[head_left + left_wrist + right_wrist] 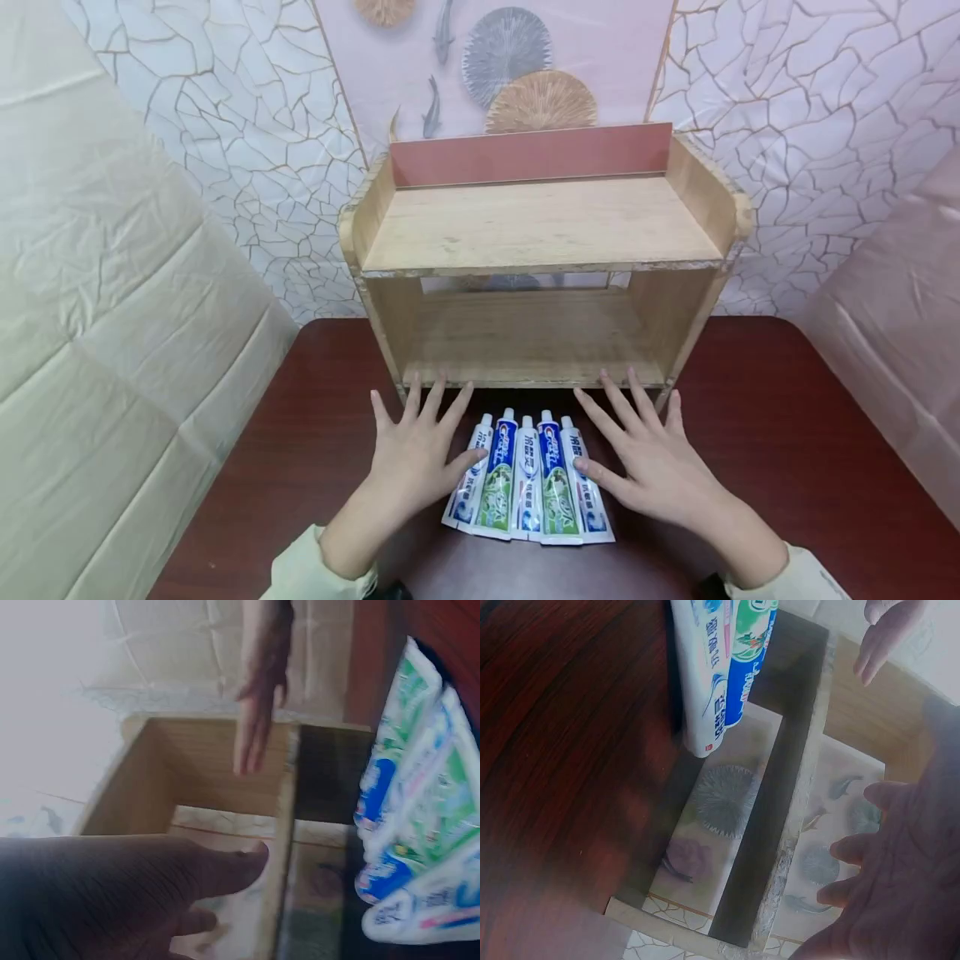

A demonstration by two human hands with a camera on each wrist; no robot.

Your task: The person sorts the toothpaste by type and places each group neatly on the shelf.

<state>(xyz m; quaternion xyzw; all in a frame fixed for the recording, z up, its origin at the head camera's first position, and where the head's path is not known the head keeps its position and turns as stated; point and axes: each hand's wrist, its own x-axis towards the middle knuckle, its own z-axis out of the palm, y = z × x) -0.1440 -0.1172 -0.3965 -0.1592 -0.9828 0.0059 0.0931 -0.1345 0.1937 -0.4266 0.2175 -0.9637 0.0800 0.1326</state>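
Note:
Several toothpaste tubes lie side by side in a fan on the table, caps toward the shelf. White tubes (527, 487) alternate with blue-and-green ones (557, 492). At the left of the row is my left hand (412, 458), palm down with fingers spread; its thumb tip overlaps the leftmost white tube (467, 483) in the head view. My right hand (652, 462) mirrors it, its thumb tip over the rightmost white tube (591, 496). Neither hand holds anything. Whether the thumbs touch the tubes, I cannot tell. Both hands also show in the wrist views.
A two-level wooden shelf (540, 225) with a reddish back strip (532, 156) stands just behind the tubes. It sits on a dark red-brown table (810, 433). Pale quilted fabric (135, 333) borders the left side, and a patterned wall covering (225, 125) hangs behind.

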